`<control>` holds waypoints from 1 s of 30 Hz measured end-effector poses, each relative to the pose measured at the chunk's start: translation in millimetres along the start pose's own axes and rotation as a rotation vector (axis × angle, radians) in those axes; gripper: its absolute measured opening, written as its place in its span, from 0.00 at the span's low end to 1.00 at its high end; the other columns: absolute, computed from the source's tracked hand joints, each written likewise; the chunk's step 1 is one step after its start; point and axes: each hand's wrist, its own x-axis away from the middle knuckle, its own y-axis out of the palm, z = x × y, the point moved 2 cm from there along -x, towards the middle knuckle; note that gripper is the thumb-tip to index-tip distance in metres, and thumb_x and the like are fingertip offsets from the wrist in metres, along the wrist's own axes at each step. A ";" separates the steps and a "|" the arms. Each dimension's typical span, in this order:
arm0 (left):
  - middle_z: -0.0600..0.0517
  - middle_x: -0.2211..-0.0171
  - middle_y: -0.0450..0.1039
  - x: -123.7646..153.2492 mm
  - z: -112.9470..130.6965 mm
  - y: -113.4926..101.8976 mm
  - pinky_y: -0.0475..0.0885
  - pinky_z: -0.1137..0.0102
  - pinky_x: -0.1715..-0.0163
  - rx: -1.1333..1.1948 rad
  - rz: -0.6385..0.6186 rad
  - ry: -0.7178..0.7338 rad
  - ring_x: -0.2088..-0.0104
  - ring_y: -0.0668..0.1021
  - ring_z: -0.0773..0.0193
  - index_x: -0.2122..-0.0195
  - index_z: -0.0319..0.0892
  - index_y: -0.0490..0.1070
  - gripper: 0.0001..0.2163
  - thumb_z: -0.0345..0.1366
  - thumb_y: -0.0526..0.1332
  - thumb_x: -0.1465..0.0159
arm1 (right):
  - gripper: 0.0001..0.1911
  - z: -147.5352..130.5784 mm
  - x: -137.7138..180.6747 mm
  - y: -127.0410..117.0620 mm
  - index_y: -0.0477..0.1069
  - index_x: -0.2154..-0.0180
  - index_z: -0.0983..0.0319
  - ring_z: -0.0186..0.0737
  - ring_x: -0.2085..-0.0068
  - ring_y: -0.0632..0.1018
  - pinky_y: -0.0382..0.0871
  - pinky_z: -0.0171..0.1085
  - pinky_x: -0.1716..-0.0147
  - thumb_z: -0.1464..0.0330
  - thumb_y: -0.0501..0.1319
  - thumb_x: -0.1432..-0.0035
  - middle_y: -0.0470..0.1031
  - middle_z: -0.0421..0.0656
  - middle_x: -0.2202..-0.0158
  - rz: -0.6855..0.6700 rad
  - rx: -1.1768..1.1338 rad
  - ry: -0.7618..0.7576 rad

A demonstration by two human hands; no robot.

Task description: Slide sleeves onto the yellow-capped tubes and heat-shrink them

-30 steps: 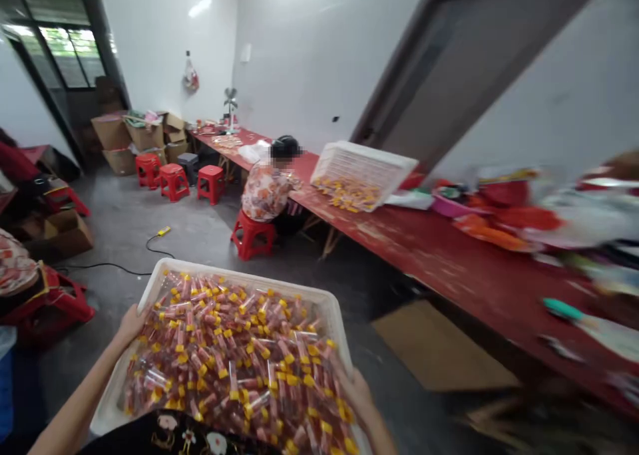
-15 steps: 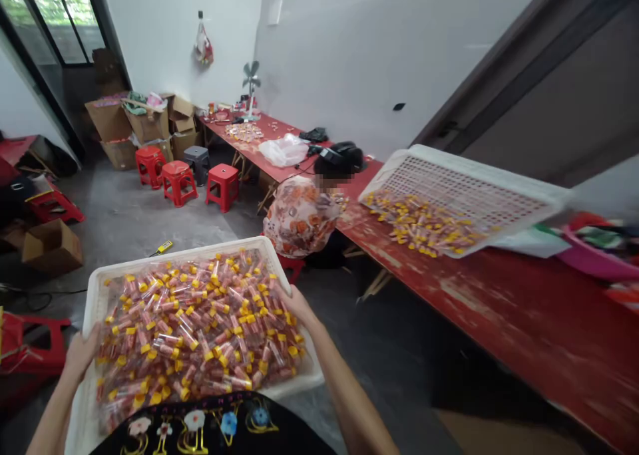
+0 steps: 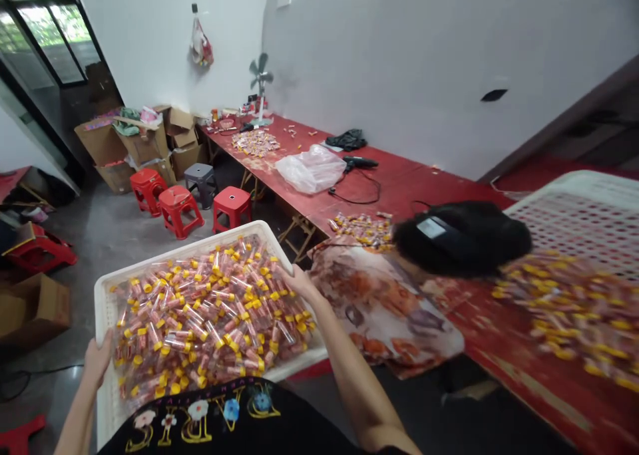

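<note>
Against my body I carry a white plastic tray (image 3: 164, 263), tilted somewhat in view. Heaped in it are many small clear tubes (image 3: 200, 315) with yellow caps and pinkish contents. My left hand (image 3: 98, 356) grips the tray's left edge, thumb over the rim. On the opposite side my right hand (image 3: 300, 283) is closed around the right rim, its fingertips partly hidden below the edge.
A person in a flowered top (image 3: 379, 302) sits just right of me at a long red table (image 3: 414, 182). Another white tray (image 3: 589, 209) of yellow-capped tubes rests on it. Red stools (image 3: 180, 210), a grey stool (image 3: 200, 181) and cardboard boxes (image 3: 144, 146) stand ahead on the left.
I have moved forward with the tray. The seated person, the table and the stools now appear closer, and the other tray has shifted toward the right edge. Both hands keep their hold.
</note>
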 end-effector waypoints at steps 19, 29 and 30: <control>0.29 0.62 0.79 -312.4 468.7 297.6 0.77 0.51 0.54 -0.120 -0.110 0.105 0.53 0.81 0.34 0.62 0.31 0.77 0.29 0.56 0.53 0.42 | 0.24 -96.5 -505.5 -57.1 0.75 0.55 0.66 0.43 0.61 0.80 0.74 0.36 0.61 0.51 0.64 0.40 0.80 0.46 0.66 0.069 -0.032 0.124; 0.28 0.61 0.79 -373.5 619.6 487.9 0.78 0.52 0.57 -0.310 -0.163 0.025 0.55 0.82 0.33 0.57 0.29 0.78 0.32 0.56 0.51 0.39 | 0.19 -73.3 -793.4 -77.6 0.72 0.47 0.64 0.43 0.52 0.79 0.77 0.46 0.52 0.58 0.62 0.32 0.76 0.46 0.49 -0.069 -0.042 0.235; 0.27 0.60 0.79 -376.1 632.1 506.6 0.78 0.51 0.56 -0.335 -0.171 0.021 0.53 0.81 0.32 0.56 0.28 0.77 0.32 0.56 0.50 0.38 | 0.19 -68.2 -814.2 -79.2 0.72 0.47 0.64 0.44 0.51 0.79 0.77 0.47 0.51 0.58 0.62 0.32 0.75 0.47 0.48 -0.080 -0.037 0.248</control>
